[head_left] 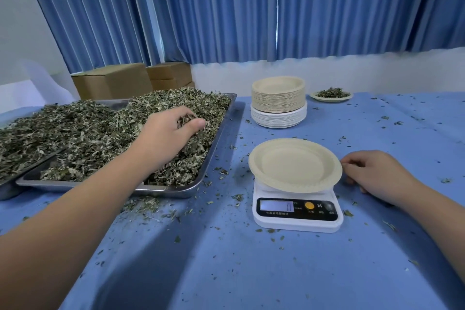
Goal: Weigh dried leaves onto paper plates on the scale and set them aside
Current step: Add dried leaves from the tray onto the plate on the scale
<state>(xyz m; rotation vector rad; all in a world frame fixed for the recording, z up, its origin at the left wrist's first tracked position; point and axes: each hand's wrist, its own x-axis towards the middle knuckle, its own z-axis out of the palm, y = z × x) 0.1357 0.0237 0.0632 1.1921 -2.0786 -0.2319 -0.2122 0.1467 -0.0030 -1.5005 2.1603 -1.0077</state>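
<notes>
Nearest, my left forearm crosses the table (pixel 226 259); left hand (pixel 173 131) curls round a clump of dried leaves (pixel 88 133) in the steel tray (pixel 176 192). Right hand (pixel 372 173), fingers curled, meets the rim of the empty paper plate (pixel 294 165) on the scale (pixel 297 221); pinching or touching, I cannot tell

A table draped in blue cloth (pixel 226 272) holds a shallow steel tray (pixel 161 190) heaped with dried green leaves (pixel 88 133) at left, and a second steel tray (pixel 7 190) just beside it. A white digital kitchen scale (pixel 297 221) stands right of them. Behind it are a stack of beige and white paper plates (pixel 278 104) and a leaf-filled beige paper plate (pixel 331 100). Loose leaf crumbs (pixel 141 205) are scattered about.
</notes>
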